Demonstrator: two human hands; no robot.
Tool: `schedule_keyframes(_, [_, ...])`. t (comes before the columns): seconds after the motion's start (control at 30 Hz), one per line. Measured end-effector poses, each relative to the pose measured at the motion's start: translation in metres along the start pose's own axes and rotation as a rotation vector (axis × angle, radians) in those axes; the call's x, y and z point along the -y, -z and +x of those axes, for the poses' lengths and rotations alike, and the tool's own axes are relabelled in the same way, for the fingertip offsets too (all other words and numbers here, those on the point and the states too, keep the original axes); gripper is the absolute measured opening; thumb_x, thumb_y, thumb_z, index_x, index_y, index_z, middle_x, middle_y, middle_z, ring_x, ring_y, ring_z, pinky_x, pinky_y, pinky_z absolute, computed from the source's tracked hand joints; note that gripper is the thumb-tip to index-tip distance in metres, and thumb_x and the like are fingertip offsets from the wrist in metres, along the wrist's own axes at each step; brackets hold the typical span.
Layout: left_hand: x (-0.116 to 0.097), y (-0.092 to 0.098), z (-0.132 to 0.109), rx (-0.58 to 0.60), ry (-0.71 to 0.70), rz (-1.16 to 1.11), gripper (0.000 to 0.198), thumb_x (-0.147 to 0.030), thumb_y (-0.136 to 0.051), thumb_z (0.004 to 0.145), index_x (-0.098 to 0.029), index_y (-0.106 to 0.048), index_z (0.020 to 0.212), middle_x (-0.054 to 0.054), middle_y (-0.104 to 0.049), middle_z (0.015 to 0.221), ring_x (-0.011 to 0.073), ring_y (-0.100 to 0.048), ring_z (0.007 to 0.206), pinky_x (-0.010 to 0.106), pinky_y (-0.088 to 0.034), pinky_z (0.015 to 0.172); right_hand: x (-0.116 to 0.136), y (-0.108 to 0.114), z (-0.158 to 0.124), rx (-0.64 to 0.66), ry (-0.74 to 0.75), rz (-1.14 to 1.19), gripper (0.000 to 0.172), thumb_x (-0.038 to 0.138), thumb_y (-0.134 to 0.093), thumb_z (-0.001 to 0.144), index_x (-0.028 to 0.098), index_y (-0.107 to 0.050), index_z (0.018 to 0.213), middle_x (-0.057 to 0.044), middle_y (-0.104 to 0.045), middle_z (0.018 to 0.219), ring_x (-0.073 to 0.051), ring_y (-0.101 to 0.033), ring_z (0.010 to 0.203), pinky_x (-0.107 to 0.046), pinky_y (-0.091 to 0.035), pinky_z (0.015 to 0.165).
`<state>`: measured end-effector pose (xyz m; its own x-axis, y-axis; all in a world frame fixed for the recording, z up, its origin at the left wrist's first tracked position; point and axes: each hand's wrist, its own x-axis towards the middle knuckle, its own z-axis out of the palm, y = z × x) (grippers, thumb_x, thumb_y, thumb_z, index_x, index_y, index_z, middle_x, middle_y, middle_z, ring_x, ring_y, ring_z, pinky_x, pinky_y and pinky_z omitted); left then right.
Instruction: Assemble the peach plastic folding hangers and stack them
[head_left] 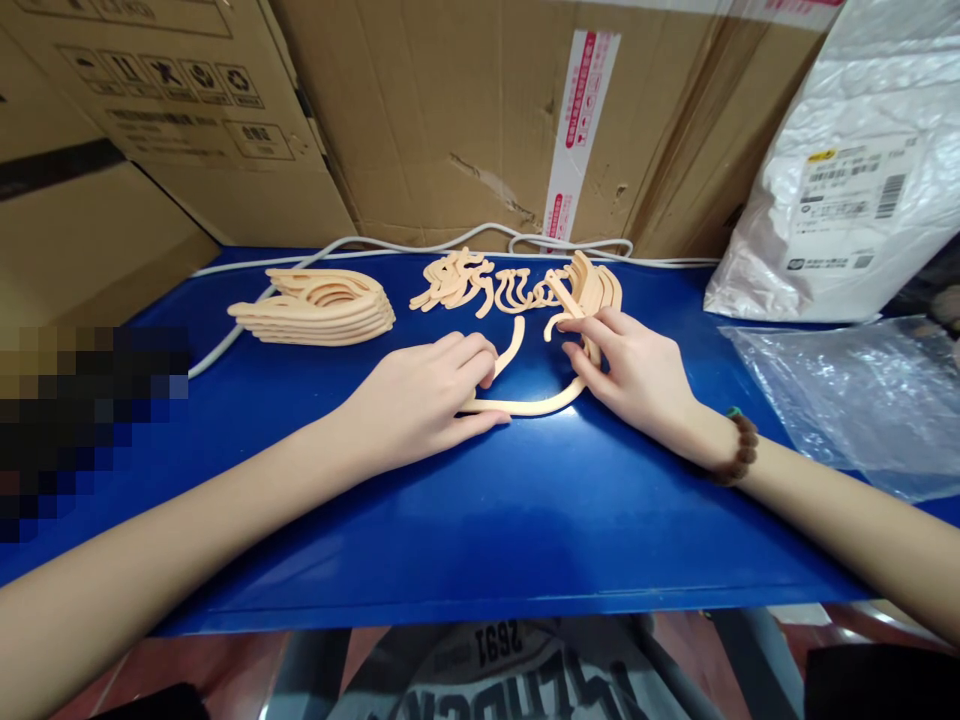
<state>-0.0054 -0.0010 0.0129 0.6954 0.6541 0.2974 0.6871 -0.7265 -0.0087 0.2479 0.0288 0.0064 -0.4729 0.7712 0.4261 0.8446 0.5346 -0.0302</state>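
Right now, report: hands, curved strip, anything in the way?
Left hand at left side of curved strip; right hand by its right; grips unclear. Strip spans between hands. Short piece just beyond, small pieces farther back.

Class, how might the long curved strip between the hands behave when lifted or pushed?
The strip is probably stiff, since its curve shows no kink. It looks light, being so slender. Pushed, it might slide easily, as the table looks smooth and shiny.

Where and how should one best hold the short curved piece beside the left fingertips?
Probably by the far end of the short curved piece, from the right, pinching across its narrow width: that end is free, while the near end reaches the left hand.
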Motion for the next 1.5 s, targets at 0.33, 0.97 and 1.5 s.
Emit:
schedule_keyframes(0.33, [-0.0047, 0.0002, 0.0005, 0.046, -0.068, -0.031, 0.022, -0.037, -0.044, 0.099, -0.017, -0.053, 0.094, 0.008, -0.063, 0.105, 0.0195, -0.059, 0.090, 0.029, -0.044, 0.068, -0.0005, -0.0006, 0.0003, 0.040, -0.009, 0.020, 0.027, 0.035, -0.045, 0.097, 0.021, -0.061, 0.115, -0.006, -0.068, 0.105, -0.021, -0.064, 0.094, -0.029, -0.044, 0.073])
schedule_keyframes(0.97, [-0.0021, -0.0083, 0.0004, -0.035, -0.107, -0.217, 0.029, -0.011, -0.040, 0.093, -0.017, -0.050, 0.120, 0.007, -0.061, 0.121, 0.0192, -0.057, 0.113, 0.032, -0.046, 0.097, 0.0013, 0.0012, -0.0001, 0.067, 0.146, 0.105, 0.025, 0.027, -0.041, 0.098, 0.019, -0.062, 0.109, -0.007, -0.066, 0.101, -0.019, -0.060, 0.090, -0.029, -0.043, 0.076])
schedule_keyframes(1.5, [-0.0075, -0.0084, 0.0009, -0.035, 0.298, -0.213, 0.033, -0.047, -0.050, 0.094, -0.020, -0.049, 0.113, 0.001, -0.063, 0.085, 0.0184, -0.062, 0.077, 0.027, -0.043, 0.060, 0.0033, 0.0062, 0.0008, 0.153, 0.584, 0.145, 0.030, 0.020, -0.036, 0.094, 0.013, -0.065, 0.101, -0.006, -0.059, 0.078, -0.019, -0.044, 0.075, -0.031, -0.039, 0.070])
